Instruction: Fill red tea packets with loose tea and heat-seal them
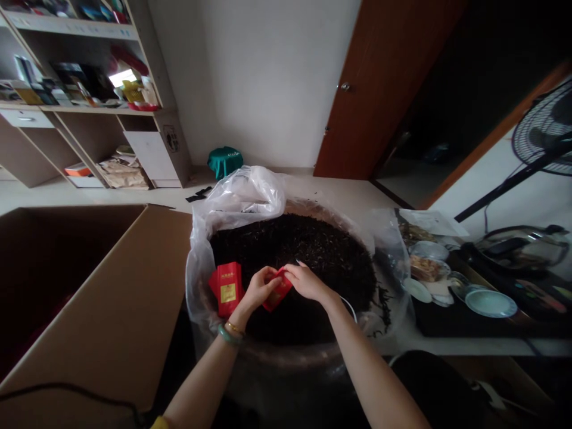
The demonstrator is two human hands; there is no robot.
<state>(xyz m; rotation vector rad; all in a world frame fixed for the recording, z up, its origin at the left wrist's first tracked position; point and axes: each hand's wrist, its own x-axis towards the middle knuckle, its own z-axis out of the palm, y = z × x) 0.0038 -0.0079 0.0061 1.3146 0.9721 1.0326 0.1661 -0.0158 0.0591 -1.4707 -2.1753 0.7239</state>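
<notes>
From here I've got the big plastic-lined tub (313,357), dark dried leaves (308,244) spread across it. Inside its left rim, red packets (229,289) in a stack! And over the leaves, the right hand (308,281) and left hand (258,289), fingers pinched, both gripping one red pouch (277,293) near its top.

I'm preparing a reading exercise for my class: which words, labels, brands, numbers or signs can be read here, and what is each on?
No text reads with certainty.
Stacked red packets: gold characters and a gold label, too small to read.
Held red packet: markings too blurred.
Green object by the wall: white letters, perhaps starting with "c", too blurred to quote.
Cabinet side: black printed mark, too small.
</notes>
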